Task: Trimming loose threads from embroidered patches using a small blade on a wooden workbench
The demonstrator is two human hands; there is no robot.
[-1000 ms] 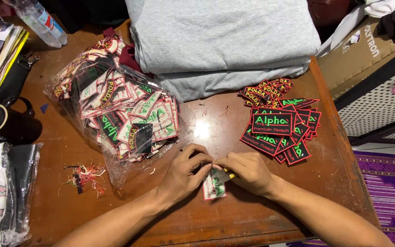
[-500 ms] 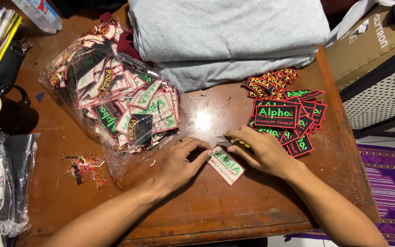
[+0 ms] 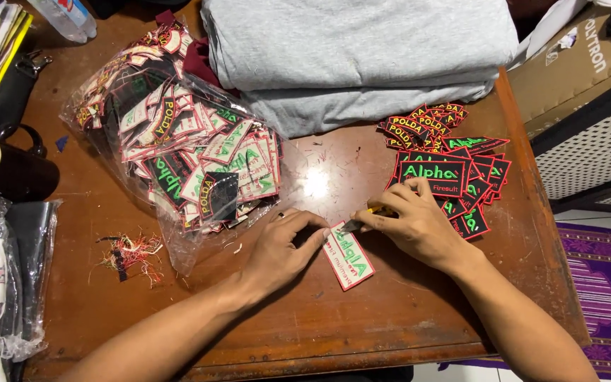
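A rectangular embroidered patch (image 3: 348,255), pale with green lettering and a red border, lies flat on the brown wooden table (image 3: 390,325). My left hand (image 3: 281,247) presses its fingertips on the patch's upper left corner. My right hand (image 3: 411,223) grips a small yellow-handled cutting tool (image 3: 363,216) whose tip touches the patch's top edge. Just right of that hand sits a stack of black patches (image 3: 461,184) with green lettering and red borders.
A clear plastic bag (image 3: 178,155) full of mixed patches lies at the left. Folded grey cloth (image 3: 355,56) covers the table's far side. Thread scraps (image 3: 129,255), a black mug (image 3: 1,170), bagged fabric (image 3: 1,283) and a cardboard box (image 3: 574,64) surround the work area.
The patch was held up between both hands, then laid flat on the table. My left hand now pins its corner and my right hand works the tool at its top edge.
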